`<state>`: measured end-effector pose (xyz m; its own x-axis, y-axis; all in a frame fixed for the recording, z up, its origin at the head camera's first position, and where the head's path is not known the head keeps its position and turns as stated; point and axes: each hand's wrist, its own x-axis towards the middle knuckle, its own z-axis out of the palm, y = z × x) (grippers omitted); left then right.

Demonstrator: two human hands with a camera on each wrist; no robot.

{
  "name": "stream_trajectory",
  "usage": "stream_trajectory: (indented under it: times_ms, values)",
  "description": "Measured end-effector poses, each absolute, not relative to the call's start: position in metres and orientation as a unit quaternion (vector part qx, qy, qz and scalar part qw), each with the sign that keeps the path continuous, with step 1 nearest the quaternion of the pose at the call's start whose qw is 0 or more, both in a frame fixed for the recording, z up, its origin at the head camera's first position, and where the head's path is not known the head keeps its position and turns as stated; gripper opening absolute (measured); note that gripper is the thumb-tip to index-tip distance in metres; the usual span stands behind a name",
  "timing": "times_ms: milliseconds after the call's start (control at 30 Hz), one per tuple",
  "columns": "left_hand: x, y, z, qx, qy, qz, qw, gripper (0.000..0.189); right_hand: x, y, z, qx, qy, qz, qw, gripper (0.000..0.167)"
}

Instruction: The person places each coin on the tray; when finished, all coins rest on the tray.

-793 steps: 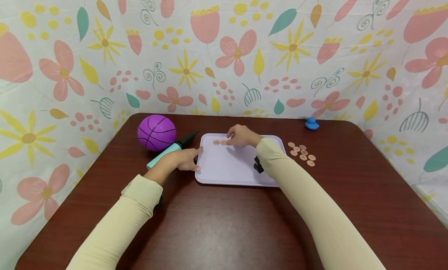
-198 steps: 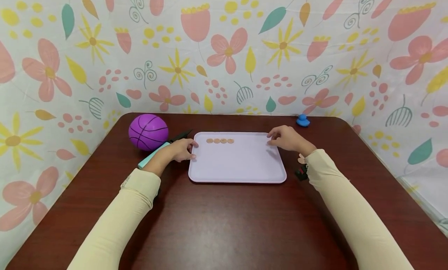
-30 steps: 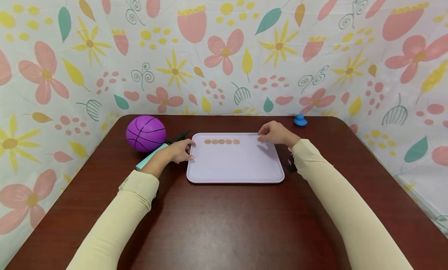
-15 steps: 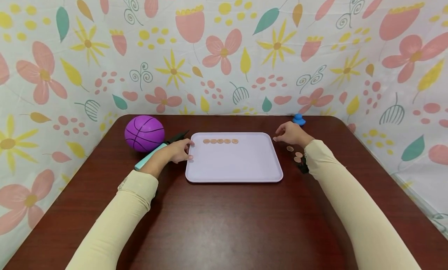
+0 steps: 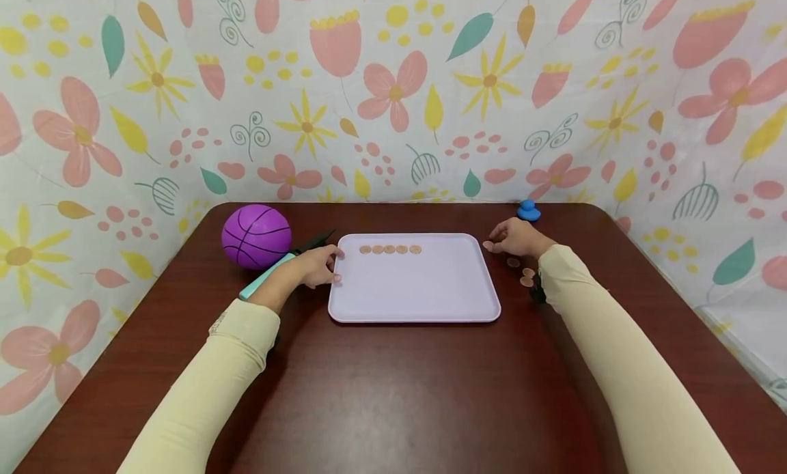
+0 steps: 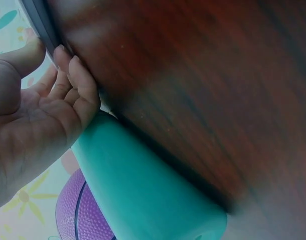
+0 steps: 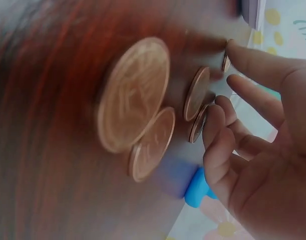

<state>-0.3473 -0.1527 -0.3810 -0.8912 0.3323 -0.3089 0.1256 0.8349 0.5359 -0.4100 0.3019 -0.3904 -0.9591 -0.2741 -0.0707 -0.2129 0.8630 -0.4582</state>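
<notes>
A pale lilac tray [image 5: 415,286] lies on the table with a row of several copper coins [image 5: 390,249] near its far edge. My left hand [image 5: 316,265] holds the tray's left rim; the left wrist view shows its fingers curled against the edge. Right of the tray, my right hand [image 5: 516,238] touches a coin [image 5: 488,245] on the table. In the right wrist view the thumb tip rests on that coin [image 7: 226,57], with the index fingertip apart from it and the other fingers bent. Several loose coins [image 7: 135,95] lie beside this hand, two of them overlapping.
A purple ball [image 5: 256,236] stands at the table's back left. Against it, partly behind my left hand, lies a teal and black pump [image 5: 267,276]. A blue rubber duck [image 5: 529,210] sits at the back right, just beyond my right hand. A flowered cloth hangs behind the table.
The coin row on the tray has grown since the oldest frame, and the pile at right has shrunk. Over the last second my right hand moved right, off the tray to the loose coins.
</notes>
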Motion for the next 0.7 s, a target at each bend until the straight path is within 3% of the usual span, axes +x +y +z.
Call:
stream_trajectory:
  times_ms: [267, 500, 700]
  values:
    - [-0.3468, -0.1516, -0.3777, 0.124, 0.935, 0.26, 0.205, 0.054, -0.4144, 0.2964, -0.3872, -0.131, 0.961, -0.23, 0.081, 0.027]
    - [-0.3476, -0.1522, -0.3767, 0.12, 0.935, 0.26, 0.207, 0.054, -0.4153, 0.2935, -0.3834, -0.126, 0.964, -0.203, 0.113, 0.023]
    - [-0.3478, -0.1528, -0.3781, 0.122, 0.935, 0.264, 0.202, 0.053, -0.4139, 0.2927, -0.382, -0.124, 0.972, -0.181, 0.09, 0.03]
